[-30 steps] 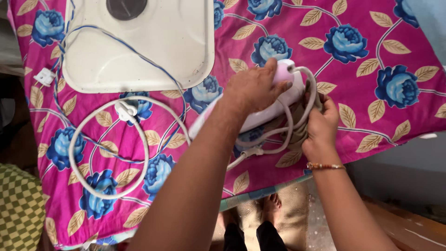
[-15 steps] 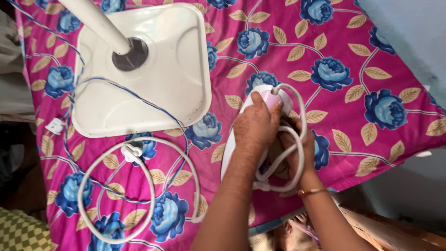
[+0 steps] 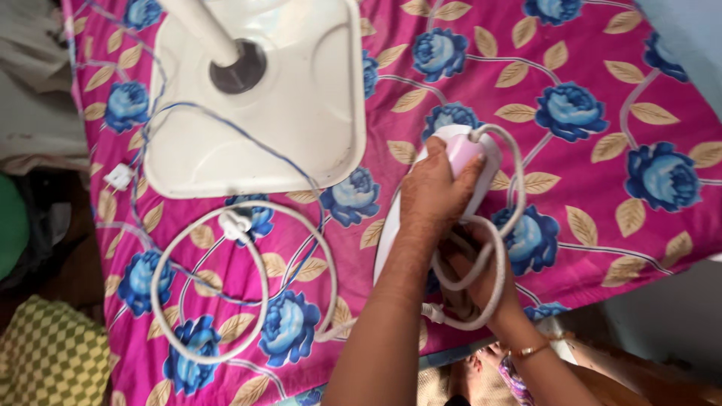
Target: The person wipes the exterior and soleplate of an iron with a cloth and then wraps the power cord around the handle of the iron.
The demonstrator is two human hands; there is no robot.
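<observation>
The white and pink iron (image 3: 451, 180) is gripped by its handle in the left hand (image 3: 435, 197), whose fingers (image 3: 468, 169) are clenched over the pink top. Since a second ago the iron has been turned from lying across the pink floral cloth (image 3: 602, 173) to pointing along the forearm, its cord end beyond the fingertips. The right hand (image 3: 481, 282) lies just behind the left fingers, under a loop of the white cord (image 3: 502, 248); how its fingers are closed cannot be told, and the brownish fabric seen beneath them earlier is now almost hidden. Left of the fingers, well apart, the rest of the cord lies coiled with its plug (image 3: 235, 223), and beyond that coil the white fan base (image 3: 301, 128) stands on the covered surface.
</observation>
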